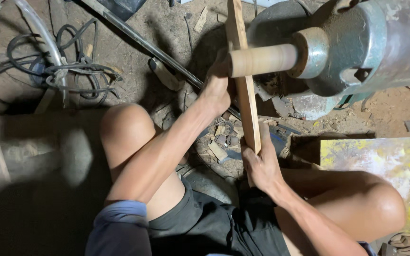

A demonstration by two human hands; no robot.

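Open dirt floor (134, 52) left of the wooden slat (245, 90); right side blocked by the lathe head (357, 47), scrap pieces (221, 142) littering below, tangled cables (67, 66) far left.

one wooden slat (244, 80), one wooden cylinder (263, 60), two hands (216, 90) (261, 163), one yellow board (380, 163)

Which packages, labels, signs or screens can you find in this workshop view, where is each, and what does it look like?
No packages, labels, signs or screens show.
Nearest thing to one: a flat rectangular board on the floor at right, beside the knee, blotched yellow and grey, nothing readable on it.
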